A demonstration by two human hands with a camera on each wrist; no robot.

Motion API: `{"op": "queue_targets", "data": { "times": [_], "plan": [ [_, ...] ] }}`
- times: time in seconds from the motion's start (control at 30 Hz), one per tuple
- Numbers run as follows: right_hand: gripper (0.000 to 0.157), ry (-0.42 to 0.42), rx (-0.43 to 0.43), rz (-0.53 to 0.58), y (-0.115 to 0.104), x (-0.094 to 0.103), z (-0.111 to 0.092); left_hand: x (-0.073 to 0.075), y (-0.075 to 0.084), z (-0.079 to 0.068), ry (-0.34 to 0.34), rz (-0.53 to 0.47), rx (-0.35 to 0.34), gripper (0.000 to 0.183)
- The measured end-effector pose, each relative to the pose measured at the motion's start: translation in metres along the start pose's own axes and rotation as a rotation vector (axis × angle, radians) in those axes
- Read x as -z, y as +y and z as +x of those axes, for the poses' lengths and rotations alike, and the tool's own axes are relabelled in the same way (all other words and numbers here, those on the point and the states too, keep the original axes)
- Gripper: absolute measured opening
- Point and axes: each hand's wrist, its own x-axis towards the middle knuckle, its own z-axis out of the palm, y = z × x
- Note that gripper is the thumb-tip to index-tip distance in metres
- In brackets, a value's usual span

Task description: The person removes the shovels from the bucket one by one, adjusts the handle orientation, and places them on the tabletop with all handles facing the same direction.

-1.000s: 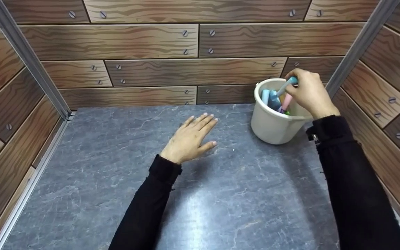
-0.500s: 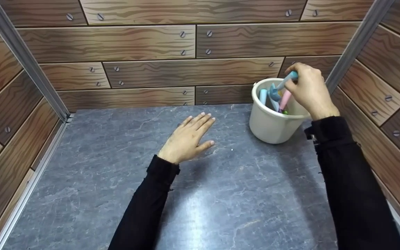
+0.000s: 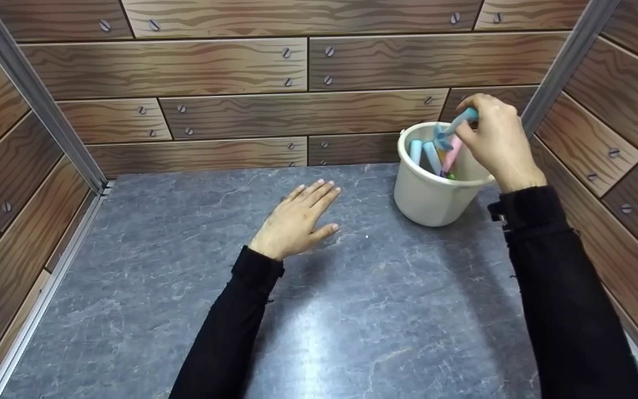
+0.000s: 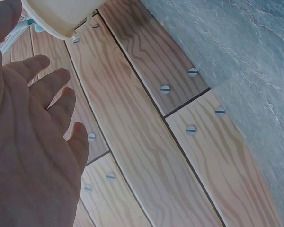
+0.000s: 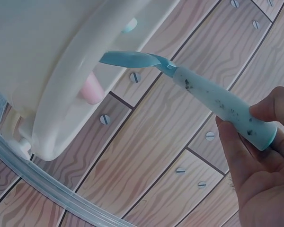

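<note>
My right hand (image 3: 499,138) pinches the end of a light blue handle belonging to a small trowel-like tool (image 5: 222,106). Its blue head hangs down over the opening of a cream bucket (image 3: 432,202); the bucket's rim partly hides that head in the right wrist view. Inside the bucket stand a pink handle (image 3: 451,157), two light blue handles (image 3: 416,151) and a few small coloured parts low down. To the bucket's left, my left hand (image 3: 297,219) hovers palm down over the table, fingers straight in the head view, holding nothing.
The grey marbled table (image 3: 147,277) is enclosed by wood-plank patterned walls (image 3: 230,66) at the back and both sides. Metal profiles (image 3: 560,66) run along the corners. A small white speck (image 3: 367,236) lies on the table near the left hand.
The right hand has lifted the blue tool slightly, so its head now shows nearer the bucket's rim. The left hand keeps its pose; the whole view has shifted slightly.
</note>
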Motion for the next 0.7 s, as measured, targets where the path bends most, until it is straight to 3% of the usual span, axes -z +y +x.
{"op": "queue_targets", "data": {
  "times": [0.4,0.7],
  "plan": [
    [0.028,0.07,0.073,-0.011,-0.009,0.007,-0.01,0.0,0.001,-0.001,0.008,-0.032,-0.002,0.08],
    [0.028,0.074,0.123,0.006,-0.023,0.004,-0.011,0.005,0.0,-0.003,0.017,-0.033,0.015,0.08]
  ]
}}
